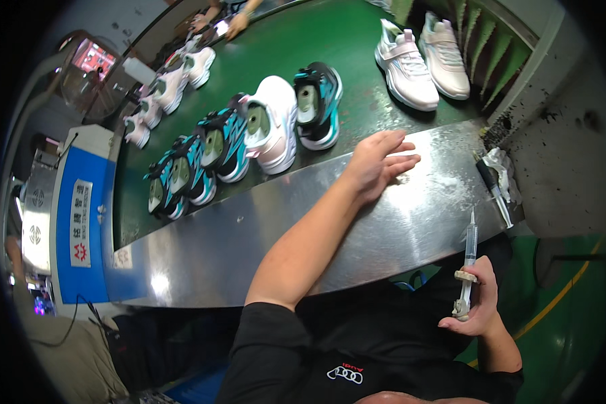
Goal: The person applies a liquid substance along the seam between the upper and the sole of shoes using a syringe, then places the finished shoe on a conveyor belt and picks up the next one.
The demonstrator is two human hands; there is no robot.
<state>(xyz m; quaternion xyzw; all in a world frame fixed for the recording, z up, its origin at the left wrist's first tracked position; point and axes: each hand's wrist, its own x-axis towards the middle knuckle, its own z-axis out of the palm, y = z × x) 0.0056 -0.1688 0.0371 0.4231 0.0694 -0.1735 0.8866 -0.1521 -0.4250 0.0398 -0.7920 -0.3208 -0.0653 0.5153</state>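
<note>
Clearly, a syringe (468, 259) is grasped in the right hand (477, 299), its needle end pointed upward and its plunger end pressed between thumb and curled fingers; this grip is clenched around the barrel and is held off the edge of the counter (262, 236), above the dark clothing of the person. The left hand (378, 161) is laid flat, palm down, on the shiny metal counter, its grip released and nothing held in it. Just beyond the fingertips of that hand a green belt (357, 81) is seen. Nearest to the flat hand, a teal and black shoe (318, 102) is stood on the belt, with a white shoe (274, 120) touching it on the far side from the hand. Further along, more teal shoes (192, 161) are lined up close together. A pair of pale pink shoes (424, 57) is placed well beyond the open hand, across the belt. Between the syringe and that pair, at the counter's end, a dark brush with a crumpled rag (497, 176) is laid. Other hands (222, 21) are seen at the far end of the belt.
</note>
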